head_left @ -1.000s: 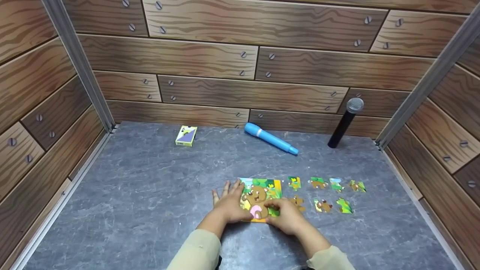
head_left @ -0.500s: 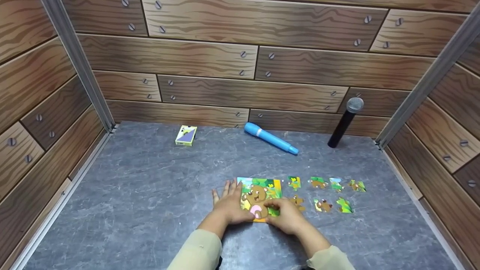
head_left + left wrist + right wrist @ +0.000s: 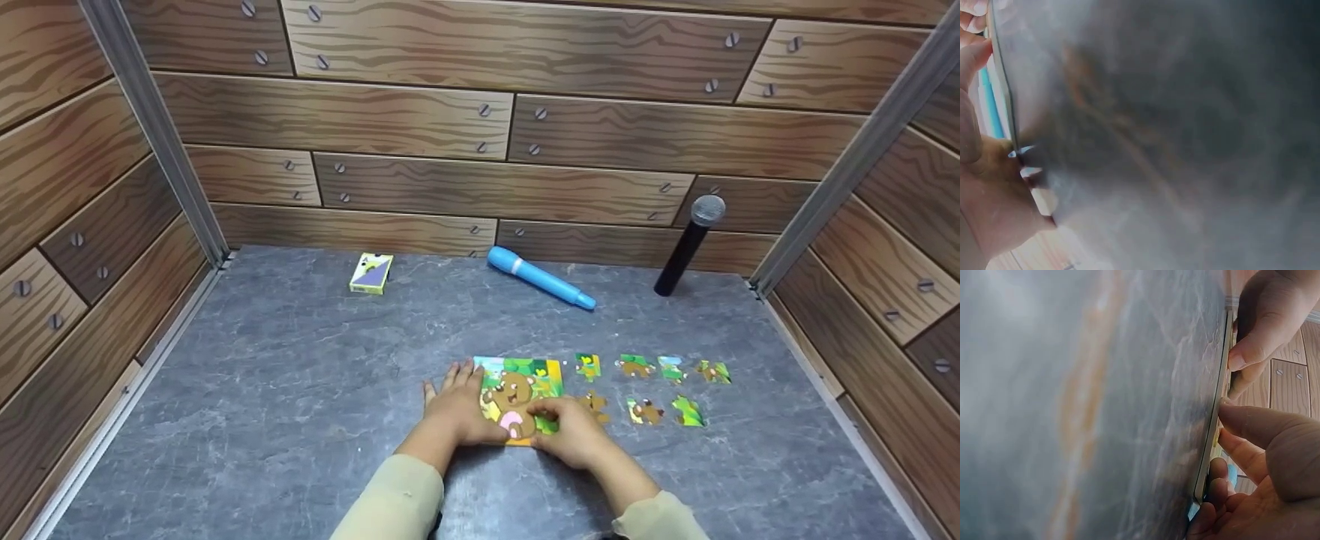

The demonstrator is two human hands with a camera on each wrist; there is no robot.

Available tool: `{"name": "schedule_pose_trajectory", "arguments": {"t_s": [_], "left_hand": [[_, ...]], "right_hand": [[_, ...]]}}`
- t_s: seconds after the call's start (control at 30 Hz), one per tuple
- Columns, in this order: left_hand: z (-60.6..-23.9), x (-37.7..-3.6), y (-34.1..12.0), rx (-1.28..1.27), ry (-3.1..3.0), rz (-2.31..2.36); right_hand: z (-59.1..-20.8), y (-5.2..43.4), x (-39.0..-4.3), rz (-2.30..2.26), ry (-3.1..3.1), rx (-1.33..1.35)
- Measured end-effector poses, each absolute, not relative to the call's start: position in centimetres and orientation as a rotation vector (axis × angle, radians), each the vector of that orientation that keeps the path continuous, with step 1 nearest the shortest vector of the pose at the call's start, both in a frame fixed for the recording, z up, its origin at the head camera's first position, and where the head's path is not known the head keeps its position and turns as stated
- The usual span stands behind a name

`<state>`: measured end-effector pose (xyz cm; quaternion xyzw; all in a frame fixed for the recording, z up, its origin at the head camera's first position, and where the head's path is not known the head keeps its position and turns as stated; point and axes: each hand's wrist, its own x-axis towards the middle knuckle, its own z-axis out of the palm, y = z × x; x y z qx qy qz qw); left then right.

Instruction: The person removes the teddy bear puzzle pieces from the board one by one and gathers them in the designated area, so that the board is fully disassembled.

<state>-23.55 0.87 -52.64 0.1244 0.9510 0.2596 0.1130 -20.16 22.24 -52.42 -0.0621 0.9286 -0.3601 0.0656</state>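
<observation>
A bear jigsaw puzzle (image 3: 513, 390) lies flat on the grey table, with an orange border showing at its right and bottom edges. My left hand (image 3: 457, 409) rests on its left side, fingers spread and fairly straight, thumb along the bottom edge. At the lower right corner my right hand (image 3: 574, 431) has thumb and index finger bent around a green puzzle piece (image 3: 546, 424). Close up in the right wrist view, the right thumb (image 3: 1258, 423) touches the puzzle's edge (image 3: 1210, 433). The left wrist view is mostly blurred tabletop, with the left hand (image 3: 999, 191) at its side.
Several loose puzzle pieces (image 3: 635, 367) lie in two rows right of the puzzle, one (image 3: 597, 406) partly behind my right hand. Toward the back are a small yellow and purple box (image 3: 371, 273), a blue microphone-shaped pen (image 3: 540, 277) and an upright black microphone (image 3: 684, 251).
The left hand has shifted slightly left, uncovering more of the puzzle's upper left corner. My right hand stays in the same place.
</observation>
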Motion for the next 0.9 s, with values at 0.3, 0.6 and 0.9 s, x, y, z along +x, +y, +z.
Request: {"name": "schedule_pose_trajectory", "arguments": {"t_s": [0.3, 0.6, 0.9], "left_hand": [[-52.22, -23.86, 0.97, 0.367, 2.813, 0.676], [-52.66, -24.00, 0.70, 0.375, 2.798, 0.705], [-51.98, -24.13, 0.49, 0.360, 2.756, 0.762]], "right_hand": [[-52.40, 22.11, -20.26, -1.107, 2.784, -0.159], [-52.52, 21.93, -20.24, -1.102, 2.812, -0.168], [-52.43, 21.70, -20.25, -1.080, 2.850, -0.206]]}}
